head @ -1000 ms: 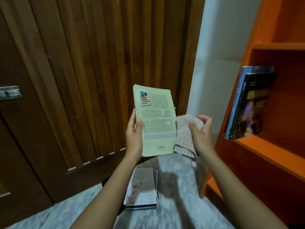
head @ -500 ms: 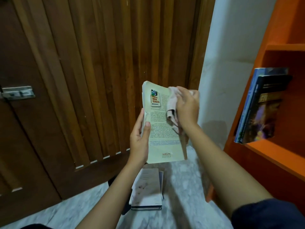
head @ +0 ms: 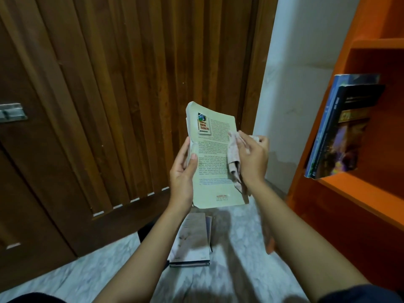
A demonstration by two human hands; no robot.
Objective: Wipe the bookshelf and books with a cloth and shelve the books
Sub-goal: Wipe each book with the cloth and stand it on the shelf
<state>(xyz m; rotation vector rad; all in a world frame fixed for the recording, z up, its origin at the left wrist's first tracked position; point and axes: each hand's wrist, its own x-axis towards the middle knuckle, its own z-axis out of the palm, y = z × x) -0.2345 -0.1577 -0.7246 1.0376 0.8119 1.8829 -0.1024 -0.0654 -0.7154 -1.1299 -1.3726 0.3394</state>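
Book (head: 215,162) gripped by left hand (head: 182,171), cloth (head: 234,156) under right fingers (head: 244,141)

The person's left arm (head: 140,254) is bare from the left hand (head: 181,171) to the bottom edge of the view. The thumbnail on that hand is short and plain. The right arm (head: 306,248) is bare from the right hand (head: 251,158) up to a dark blue cloth sleeve (head: 360,295) in the bottom right corner. A black rounded shape (head: 32,298) at the bottom left is too dark to make out.
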